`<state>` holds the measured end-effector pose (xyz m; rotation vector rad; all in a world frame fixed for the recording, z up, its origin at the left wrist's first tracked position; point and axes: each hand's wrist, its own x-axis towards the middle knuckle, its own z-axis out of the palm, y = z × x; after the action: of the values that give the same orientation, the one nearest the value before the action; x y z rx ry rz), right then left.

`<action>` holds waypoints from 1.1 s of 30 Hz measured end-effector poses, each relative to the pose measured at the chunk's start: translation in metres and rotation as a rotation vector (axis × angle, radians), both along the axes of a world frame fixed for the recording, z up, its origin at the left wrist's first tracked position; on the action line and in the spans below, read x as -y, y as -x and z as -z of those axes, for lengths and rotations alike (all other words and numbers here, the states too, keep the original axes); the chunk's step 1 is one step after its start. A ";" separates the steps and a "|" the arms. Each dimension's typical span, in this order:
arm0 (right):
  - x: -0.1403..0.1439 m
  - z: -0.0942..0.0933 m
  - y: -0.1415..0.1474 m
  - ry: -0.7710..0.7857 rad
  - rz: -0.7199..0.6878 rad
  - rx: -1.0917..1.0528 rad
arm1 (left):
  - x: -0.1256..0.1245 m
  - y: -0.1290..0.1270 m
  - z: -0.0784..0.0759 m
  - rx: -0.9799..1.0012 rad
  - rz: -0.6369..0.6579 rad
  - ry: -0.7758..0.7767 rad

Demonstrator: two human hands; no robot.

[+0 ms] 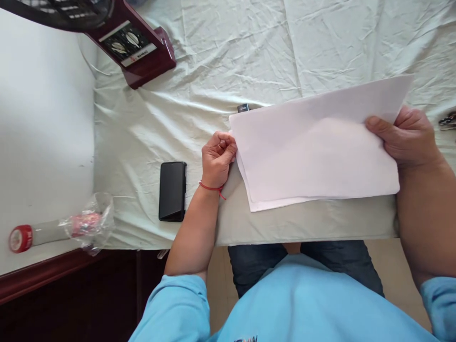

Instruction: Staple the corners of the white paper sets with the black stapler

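White sheets of paper (309, 147) lie slightly fanned in front of me, above the cloth near the table's front edge. My right hand (409, 135) grips their right side, thumb on top and fingers underneath. At the left edge my left hand (218, 159) is closed, with thumb and fingertips pinching the sheets' edge; a red string bracelet is on that wrist. Lower sheets stick out a little at the left and bottom. A small black object (243, 108) peeks out from behind the paper's upper left corner, mostly hidden.
A black smartphone (172, 191) lies left of my left forearm. A dark red fan base (142, 52) stands at the upper left. A clear tube with a red cap (20, 238) and plastic wrap sits by the wall. Wrinkled pale green cloth (228, 57) covers the table.
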<state>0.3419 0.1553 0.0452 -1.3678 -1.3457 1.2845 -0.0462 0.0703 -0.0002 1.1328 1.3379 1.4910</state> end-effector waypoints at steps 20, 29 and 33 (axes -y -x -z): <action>-0.001 -0.007 0.002 0.049 -0.092 -0.017 | 0.002 0.002 -0.006 0.102 0.079 -0.002; 0.000 -0.007 -0.001 0.056 -0.091 -0.032 | 0.000 0.000 -0.008 0.210 -0.017 -0.038; -0.001 -0.003 -0.003 0.021 -0.048 -0.066 | 0.000 0.004 -0.003 0.136 0.051 -0.020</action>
<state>0.3454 0.1562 0.0484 -1.3030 -1.3303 1.3671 -0.0505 0.0704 0.0033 1.0507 1.1959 1.5190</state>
